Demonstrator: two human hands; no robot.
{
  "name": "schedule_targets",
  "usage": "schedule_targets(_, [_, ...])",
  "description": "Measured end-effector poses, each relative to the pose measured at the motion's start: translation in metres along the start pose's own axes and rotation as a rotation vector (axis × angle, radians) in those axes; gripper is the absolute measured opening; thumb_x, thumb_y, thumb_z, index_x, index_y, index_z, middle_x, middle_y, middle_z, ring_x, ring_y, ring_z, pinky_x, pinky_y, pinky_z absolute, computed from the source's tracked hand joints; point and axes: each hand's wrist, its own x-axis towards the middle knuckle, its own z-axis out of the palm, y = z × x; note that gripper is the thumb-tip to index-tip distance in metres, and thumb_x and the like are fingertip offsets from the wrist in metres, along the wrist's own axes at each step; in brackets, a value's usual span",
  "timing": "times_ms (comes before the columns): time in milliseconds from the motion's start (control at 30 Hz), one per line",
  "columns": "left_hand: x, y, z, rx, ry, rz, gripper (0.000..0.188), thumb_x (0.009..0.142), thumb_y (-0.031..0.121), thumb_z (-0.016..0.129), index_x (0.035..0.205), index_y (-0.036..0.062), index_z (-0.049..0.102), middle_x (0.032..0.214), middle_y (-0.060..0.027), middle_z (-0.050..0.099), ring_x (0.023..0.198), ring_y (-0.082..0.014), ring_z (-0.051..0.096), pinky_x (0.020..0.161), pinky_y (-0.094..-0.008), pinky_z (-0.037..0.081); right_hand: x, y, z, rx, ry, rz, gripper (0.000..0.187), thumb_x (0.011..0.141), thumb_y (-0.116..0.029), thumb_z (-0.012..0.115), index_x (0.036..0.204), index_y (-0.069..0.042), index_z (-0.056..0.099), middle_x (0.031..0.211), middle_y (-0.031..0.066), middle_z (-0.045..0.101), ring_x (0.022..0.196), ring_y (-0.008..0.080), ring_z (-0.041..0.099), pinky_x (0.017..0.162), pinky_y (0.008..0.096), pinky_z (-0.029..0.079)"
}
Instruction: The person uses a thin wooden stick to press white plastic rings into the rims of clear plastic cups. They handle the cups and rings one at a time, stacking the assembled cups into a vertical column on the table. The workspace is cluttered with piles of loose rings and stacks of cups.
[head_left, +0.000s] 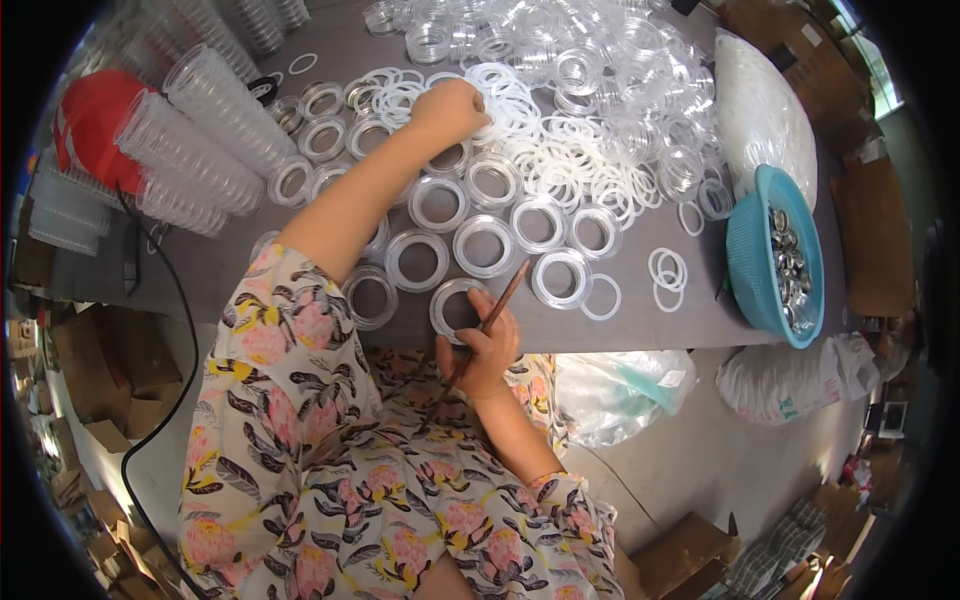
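Note:
My left hand (450,110) reaches over the heap of thin white rings (510,105). Its fingers are bent down and closed at the heap's edge, and what lies between the fingertips is hidden. At the table's front edge my right hand (487,350) grips a thin brown stick (509,293), which slants from upper right to lower left. A finger of that hand also touches the rim of a clear round plastic piece (439,314). Several similar pieces (485,246) lie in loose rows between my hands, many with a white ring inside.
Stacks of clear cups (225,110) and a red object (100,120) stand at the left. Clear round containers (600,60) are heaped at the back. On the right are a filled plastic bag (765,115) and a blue basket (745,265) of metallic pieces. A black cable (185,350) hangs down the left.

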Motion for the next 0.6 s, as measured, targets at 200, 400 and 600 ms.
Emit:
schedule_targets(200, [-0.105,-0.016,-0.04,-0.27,0.372,0.325,0.013,0.075,0.011,0.062,0.084,0.0048,0.067,0.08,-0.0068,0.063,0.072,-0.0203,0.059,0.065,-0.032,0.045,-0.002,0.002,0.001,0.039,0.0,-0.002,0.023,0.07,-0.019,0.065,0.08,-0.012,0.046,0.111,0.0143,0.055,0.099,0.0343,0.054,0.082,0.0447,0.043])
schedule_targets(400, [-0.228,-0.058,-0.044,0.043,0.514,0.435,0.022,0.065,0.004,0.067,0.086,0.0095,0.064,0.082,-0.0021,0.061,0.073,-0.0202,0.053,0.065,-0.0325,0.04,-0.002,0.003,0.001,0.029,-0.001,-0.018,0.024,0.069,-0.019,0.065,0.081,-0.012,0.045,0.111,0.0144,0.054,0.099,0.035,0.053,0.082,0.0444,0.042])
schedule_targets(600, [-0.281,-0.066,-0.03,0.216,0.378,0.497,0.03,0.06,0.005,0.067,0.089,0.0103,0.062,0.089,0.0004,0.059,0.079,-0.0194,0.052,0.069,-0.0327,0.036,-0.002,0.004,0.002,-0.044,-0.005,-0.049,0.025,0.071,-0.019,0.063,0.084,-0.011,0.044,0.11,0.0168,0.055,0.097,0.0361,0.052,0.083,0.0433,0.04])
